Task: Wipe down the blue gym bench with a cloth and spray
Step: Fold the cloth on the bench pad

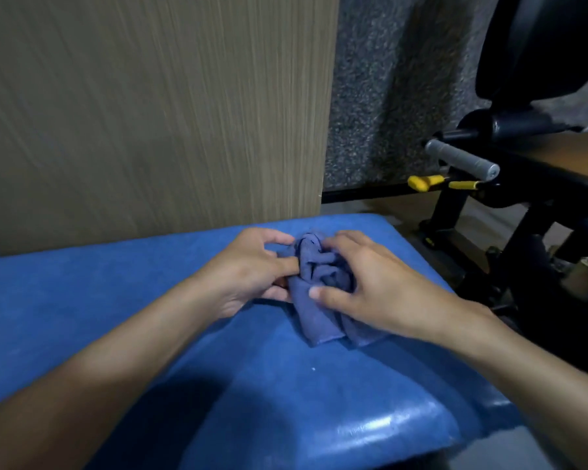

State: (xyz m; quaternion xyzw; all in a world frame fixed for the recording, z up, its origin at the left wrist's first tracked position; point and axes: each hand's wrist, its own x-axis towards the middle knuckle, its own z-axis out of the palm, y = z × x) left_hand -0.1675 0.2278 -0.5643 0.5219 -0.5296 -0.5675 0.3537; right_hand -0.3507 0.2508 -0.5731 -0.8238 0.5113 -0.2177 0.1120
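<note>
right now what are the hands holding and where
Both hold the bunched blue cloth on the blue bench: left hand at its left side, right hand over its right side.

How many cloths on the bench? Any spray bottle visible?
1: a bunched blue cloth mid-bench, held between left hand and right hand. No spray bottle in view.

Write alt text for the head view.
Two bare hands, left hand and right hand, bunch a crumpled blue cloth on a blue gym bench. A wood-grain panel stands behind; black gym equipment sits to the right.
</note>
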